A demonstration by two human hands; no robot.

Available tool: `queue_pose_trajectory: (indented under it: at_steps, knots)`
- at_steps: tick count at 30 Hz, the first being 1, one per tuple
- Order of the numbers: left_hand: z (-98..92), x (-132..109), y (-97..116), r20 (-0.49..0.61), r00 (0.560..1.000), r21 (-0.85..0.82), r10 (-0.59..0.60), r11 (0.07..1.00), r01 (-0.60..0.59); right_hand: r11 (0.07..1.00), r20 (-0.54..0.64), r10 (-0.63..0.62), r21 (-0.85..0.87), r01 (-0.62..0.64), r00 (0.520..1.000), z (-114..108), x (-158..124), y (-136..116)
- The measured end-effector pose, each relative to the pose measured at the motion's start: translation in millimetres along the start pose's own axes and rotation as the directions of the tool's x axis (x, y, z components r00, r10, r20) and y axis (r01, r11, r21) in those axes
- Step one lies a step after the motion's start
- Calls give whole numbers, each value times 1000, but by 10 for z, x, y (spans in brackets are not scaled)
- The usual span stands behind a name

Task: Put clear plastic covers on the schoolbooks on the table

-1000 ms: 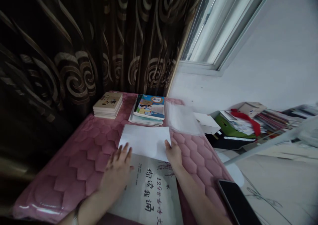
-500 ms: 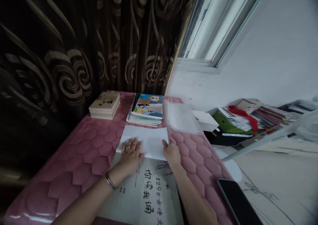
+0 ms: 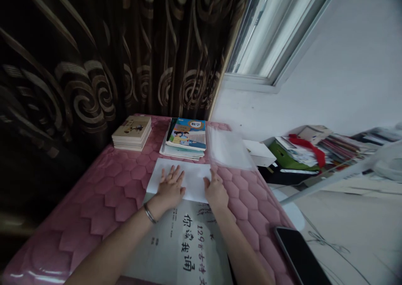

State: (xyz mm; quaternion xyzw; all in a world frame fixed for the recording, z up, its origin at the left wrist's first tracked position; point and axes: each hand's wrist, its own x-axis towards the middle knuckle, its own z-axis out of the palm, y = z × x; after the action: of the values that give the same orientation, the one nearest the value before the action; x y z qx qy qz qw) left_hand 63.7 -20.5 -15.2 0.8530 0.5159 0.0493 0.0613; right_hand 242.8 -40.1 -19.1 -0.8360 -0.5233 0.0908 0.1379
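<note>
A white sheet (image 3: pixel 195 176) lies across the far end of a pale grey book cover (image 3: pixel 166 251) with large dark Chinese handwriting-style characters. Whether the sheet is separate or part of the cover cannot be told. My left hand (image 3: pixel 171 191), a silver bangle at its wrist, rests flat on the sheet's left half with fingers spread. At the sheet's right edge is my right hand (image 3: pixel 217 196), its index finger stretched forward and thumb apart, touching the edge. The remaining right fingers are mostly hidden.
Beyond the sheet sit a stack of tan books (image 3: pixel 132 132) and a pile topped by a blue textbook (image 3: pixel 187 133). Clear plastic covers (image 3: pixel 230 148) lie right of it. A phone (image 3: pixel 300 253) lies at the table's (image 3: pixel 103 199) right edge. Cluttered boxes (image 3: pixel 285 153) stand beyond.
My left hand has slid forward and slightly right over the sheet. My right index finger has stretched out along the right edge. The sheet's right side has shifted slightly left.
</note>
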Motion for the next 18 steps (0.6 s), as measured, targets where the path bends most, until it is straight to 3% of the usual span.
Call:
queue_pose_trajectory:
  at_steps: [4,11,14,18]
  knots:
    - [-34,107,-98,121,992,-70,-34,997,42,1000,38,-10,29,8,999,-3,36,22]
    - [-47,101,-63,147,988,-79,-55,995,67,999,-13,-35,-27,34,999,-91,-2,17]
    - [-14,112,-74,138,989,-73,-59,995,70,973,-97,-202,-133,189,975,-104,-66,-18]
    - [14,119,-101,123,992,-62,-42,997,50,847,70,-526,-48,530,847,-29,-167,-155]
